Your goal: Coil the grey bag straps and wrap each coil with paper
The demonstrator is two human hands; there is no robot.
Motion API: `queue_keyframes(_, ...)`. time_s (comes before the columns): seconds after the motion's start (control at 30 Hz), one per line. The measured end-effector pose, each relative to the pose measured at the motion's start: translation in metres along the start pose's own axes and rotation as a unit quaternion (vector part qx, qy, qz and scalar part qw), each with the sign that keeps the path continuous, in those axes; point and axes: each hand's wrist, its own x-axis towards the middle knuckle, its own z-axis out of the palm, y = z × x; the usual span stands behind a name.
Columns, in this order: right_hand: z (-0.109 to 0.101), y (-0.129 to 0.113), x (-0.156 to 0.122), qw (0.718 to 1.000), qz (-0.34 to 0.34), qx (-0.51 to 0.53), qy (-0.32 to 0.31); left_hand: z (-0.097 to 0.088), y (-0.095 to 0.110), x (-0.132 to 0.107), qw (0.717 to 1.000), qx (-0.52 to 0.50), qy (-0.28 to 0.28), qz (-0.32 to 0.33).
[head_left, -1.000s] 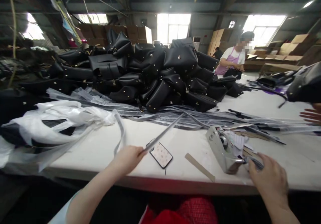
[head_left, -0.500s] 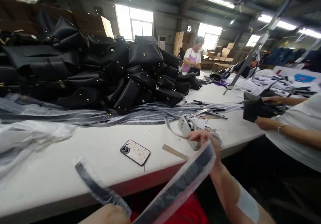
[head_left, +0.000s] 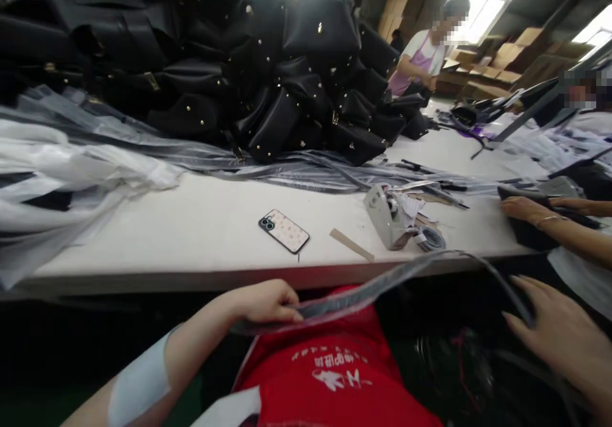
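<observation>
A long dark strap in a clear plastic sleeve (head_left: 354, 296) stretches in an arc above my lap. My left hand (head_left: 270, 303) is closed around its near end, in front of the table edge. At the lower right, my right hand (head_left: 554, 331) is slightly blurred, its thumb and fingers apart. The strap's far part curves down into the gap between them, with no visible grip on it. A phone in a patterned case (head_left: 285, 231) lies on the white table (head_left: 215, 223), and a flat beige strip (head_left: 352, 245) lies to its right.
Black bags (head_left: 287, 95) are heaped along the back, with more sleeved straps (head_left: 315, 171) before them. A tape dispenser (head_left: 385, 217) stands near the front edge. White wrapping (head_left: 95, 166) covers the left. A co-worker's hands (head_left: 530, 210) hold a black bag at right; another person (head_left: 421, 60) stands behind.
The view has tilted down and come nearer the table. My right hand has moved down and right, its fingers now apart; my left hand shows fully, gripping the strap over my lap.
</observation>
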Motion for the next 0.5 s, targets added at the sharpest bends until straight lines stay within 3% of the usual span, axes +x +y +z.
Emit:
queue_keyframes(0.07, 0.031, -0.055, -0.008, 0.979, -0.078, 0.126, -0.139, 0.011, 0.022, 0.027, 1.0, 0.005, 0.017, 0.02)
queue_keyframes(0.17, 0.075, -0.146, -0.02, 0.906, -0.164, 0.275, -0.276, 0.024, 0.05, 0.065, 0.995, -0.029, 0.017, 0.099)
queue_keyframes(0.23, 0.097, -0.181, -0.023, 0.871, -0.142, 0.308, -0.355, 0.026, 0.056, 0.078, 0.991, -0.064, -0.008, 0.117)
queue_keyframes(0.3, 0.111, -0.187, -0.019, 0.848, -0.112, 0.317, -0.41, 0.021, 0.047, 0.074, 0.983, -0.133, -0.087, 0.091)
queue_keyframes(0.4, 0.123, -0.162, -0.009, 0.835, -0.097, 0.331, -0.429, 0.011, 0.021, 0.049, 0.945, -0.231, -0.229, 0.019)
queue_keyframes(0.5, 0.13, -0.144, -0.003, 0.83, -0.101, 0.326, -0.441, 0.008, 0.002, 0.026, 0.921, -0.275, -0.274, -0.012)
